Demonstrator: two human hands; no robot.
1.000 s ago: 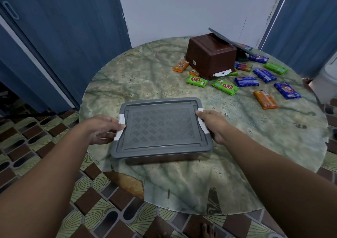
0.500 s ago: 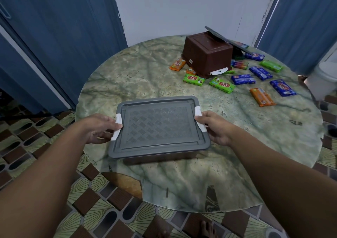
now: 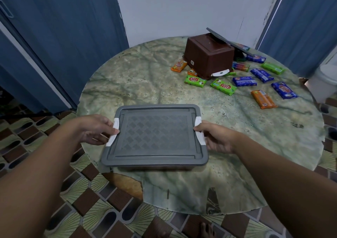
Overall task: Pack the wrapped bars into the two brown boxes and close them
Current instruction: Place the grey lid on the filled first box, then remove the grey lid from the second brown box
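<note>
A brown box with a grey lid (image 3: 155, 135) stands shut near the front of the round table; only a dark strip of its wall shows under the lid. My left hand (image 3: 94, 129) grips the white latch (image 3: 114, 132) on its left side, and my right hand (image 3: 217, 139) grips the white latch (image 3: 199, 130) on its right. A second brown box (image 3: 207, 55) lies overturned at the back right, its grey lid (image 3: 231, 41) leaning behind it. Several wrapped bars lie around it: green (image 3: 223, 86), blue (image 3: 284, 90), orange (image 3: 263, 99).
The marble-patterned round table (image 3: 145, 77) stands on a patterned tile floor. Blue doors (image 3: 63, 37) flank a white wall at left and right. A white object (image 3: 328, 73) stands beyond the table's right edge. A bare foot (image 3: 206, 230) shows below the table.
Both hands stay on the side latches of the near box. The view has shifted slightly; the box and bars have not visibly moved.
</note>
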